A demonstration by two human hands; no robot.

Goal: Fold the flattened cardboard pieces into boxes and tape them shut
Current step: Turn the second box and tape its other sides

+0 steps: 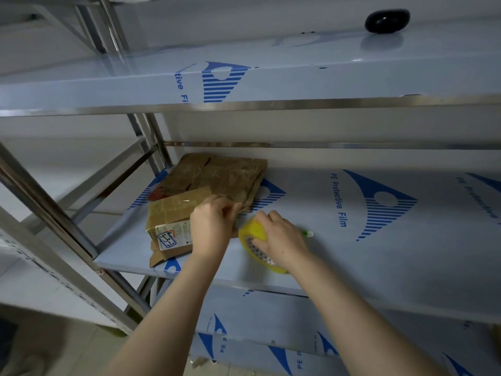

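A small folded cardboard box (170, 221) with a white label lies on the middle shelf (379, 267), at its left end. My left hand (212, 225) rests on the box's right side, and its fingertips pinch what looks like a tape end. My right hand (280, 238) grips a yellow tape roll (254, 234) just right of the box, on the shelf. Behind the box lies a stack of flattened cardboard pieces (217, 176).
A small green-and-white object (309, 233) pokes out behind my right hand. The shelf above (271, 85) overhangs the work area and carries a black object (387, 20). Steel posts (54, 213) stand at the left. A lower shelf (271, 335) sits underneath.
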